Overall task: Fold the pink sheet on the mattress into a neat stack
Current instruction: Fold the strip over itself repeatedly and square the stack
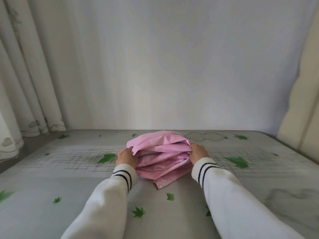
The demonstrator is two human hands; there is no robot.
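The pink sheet [160, 156] lies bunched in several rumpled layers in the middle of the mattress [69, 178], which is grey-white with green leaf prints. One corner of the sheet pokes out flat toward me at the front. My left hand [126, 156] grips the bundle's left side, fingers curled into the top layer. My right hand [198, 151] holds the right side, fingers pressed into the folds. Both arms wear white sleeves with two dark stripes at the cuffs.
A plain pale wall [164, 66] rises right behind the mattress's far edge. Cream curtains [25, 83] hang at the left, reaching down to the mattress corner. A beige padded headboard [300, 100] stands at the right.
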